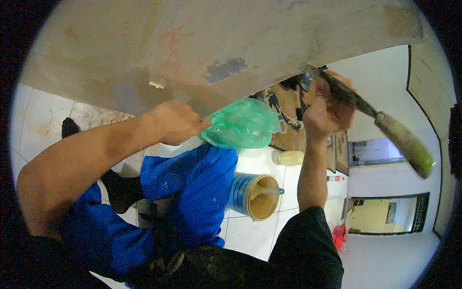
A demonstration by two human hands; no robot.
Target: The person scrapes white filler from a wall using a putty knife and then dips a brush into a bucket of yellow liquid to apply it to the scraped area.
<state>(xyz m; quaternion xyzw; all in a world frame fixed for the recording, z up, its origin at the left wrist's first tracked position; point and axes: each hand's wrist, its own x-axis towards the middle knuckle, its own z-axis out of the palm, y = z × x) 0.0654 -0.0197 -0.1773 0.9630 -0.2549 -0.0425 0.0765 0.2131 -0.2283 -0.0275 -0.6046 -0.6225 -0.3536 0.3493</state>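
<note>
A large grey-brown panel point(155, 47) with worn, patchy paint fills the upper part of the view. My left hand point(177, 123) is curled at its lower corner, thumb and forefinger drawn together. Whether these fingers pinch the panel edge or something thin is hidden. On the right, my right hand point(330, 104) grips the dark blade of a long hand tool point(404, 142), which looks like a knife. Its pale handle with a green end points down and away from the panel. The blade's tip lies by the panel's lower edge.
Below the panel sits a green plastic bag point(242, 124). A blue-sided bucket point(240, 195) with a clear plastic bottle point(267, 190) inside stands by my blue-clad knee. A yellowish bottle point(288, 158) and a stained brown sheet point(285, 104) are farther right on white floor tiles point(249, 231).
</note>
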